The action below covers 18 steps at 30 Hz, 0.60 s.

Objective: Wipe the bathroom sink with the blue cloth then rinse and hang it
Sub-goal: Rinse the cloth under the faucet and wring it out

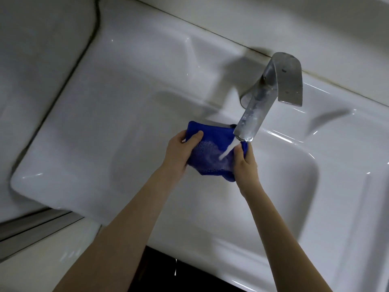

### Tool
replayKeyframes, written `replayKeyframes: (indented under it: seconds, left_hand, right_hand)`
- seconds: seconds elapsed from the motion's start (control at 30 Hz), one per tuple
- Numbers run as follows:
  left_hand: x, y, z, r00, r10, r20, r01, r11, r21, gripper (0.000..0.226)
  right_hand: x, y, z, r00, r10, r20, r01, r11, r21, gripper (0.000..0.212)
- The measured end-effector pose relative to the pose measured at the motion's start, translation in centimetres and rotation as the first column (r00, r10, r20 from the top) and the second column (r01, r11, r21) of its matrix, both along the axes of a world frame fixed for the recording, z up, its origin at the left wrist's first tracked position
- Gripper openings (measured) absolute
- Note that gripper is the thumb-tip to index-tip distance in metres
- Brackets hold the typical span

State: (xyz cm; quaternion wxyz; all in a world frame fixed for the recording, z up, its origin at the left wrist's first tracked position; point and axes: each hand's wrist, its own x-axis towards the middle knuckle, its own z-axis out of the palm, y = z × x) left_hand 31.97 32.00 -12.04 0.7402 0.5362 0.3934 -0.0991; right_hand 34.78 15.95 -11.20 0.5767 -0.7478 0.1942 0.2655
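Observation:
The blue cloth (210,152) is stretched between both hands over the basin of the white sink (294,186). My left hand (179,152) grips its left edge, thumb on top. My right hand (245,165) pinches its right edge. A steel faucet (263,98) leans over the basin, and a stream of water (228,149) falls from its spout onto the middle of the cloth, which looks wet and foamy there.
The sink's flat left ledge (105,123) runs beside a white wall with a dark seam (69,66). A dark cabinet front (168,270) lies below the sink's near edge. A white surface with a metal strip (31,230) sits at lower left.

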Motion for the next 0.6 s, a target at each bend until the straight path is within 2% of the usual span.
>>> replayKeyframes:
  seconds: [0.1, 0.13, 0.23, 0.3, 0.33, 0.4, 0.47, 0.53, 0.6]
  left_hand:
    - [0.0, 0.7, 0.3, 0.996, -0.079, -0.028, 0.082, 0.987, 0.136, 0.028]
    - [-0.2, 1.1, 0.0, 0.996, -0.079, -0.043, 0.085, 0.987, 0.136, 0.028]
    - [-0.8, 1.2, -0.6, 0.992, -0.075, -0.098, 0.064, 0.992, -0.108, 0.038]
    - [-1.0, -0.2, -1.0, 0.983, -0.12, -0.14, 0.075, 0.954, -0.29, 0.046]
    - [-1.0, -0.8, -1.2, 0.98, -0.121, -0.155, 0.06, 0.934, -0.353, 0.043]
    - [-1.1, -1.6, -1.4, 0.98, -0.129, -0.151, 0.048, 0.891, -0.452, 0.04]
    - [-1.2, -1.4, -1.5, 0.985, -0.128, -0.116, 0.054, 0.866, -0.498, 0.052]
    - [-1.0, -1.2, -1.5, 0.988, -0.095, -0.125, 0.03, 0.897, -0.442, 0.06]
    - [-0.2, -1.9, -1.2, 0.987, -0.079, -0.137, 0.02, 0.923, -0.384, 0.067]
  right_hand:
    - [-0.4, 0.1, 0.4, 0.985, 0.105, 0.137, -0.075, 0.974, -0.212, 0.017]
    - [-0.4, 0.2, 0.8, 0.984, 0.089, 0.152, -0.058, 0.979, -0.198, 0.016]
    - [-0.6, 0.8, 1.9, 0.997, -0.036, 0.075, 0.03, 0.997, 0.076, 0.024]
    - [-1.0, 1.9, 2.4, 0.998, -0.052, -0.022, 0.056, 0.967, 0.249, 0.021]
    - [-1.1, 2.3, 2.3, 0.997, -0.029, -0.066, 0.046, 0.96, 0.275, 0.022]
    - [-0.9, 2.6, 1.8, 0.997, 0.038, -0.071, -0.021, 0.971, 0.236, 0.028]
    - [0.7, 1.9, 1.5, 0.993, 0.098, -0.072, -0.09, 0.99, 0.113, 0.027]
    - [2.1, 0.8, 1.3, 0.997, 0.067, -0.046, -0.07, 0.995, -0.074, 0.022]
    - [1.3, 0.9, 1.5, 0.997, 0.073, -0.014, -0.075, 0.989, -0.131, 0.022]
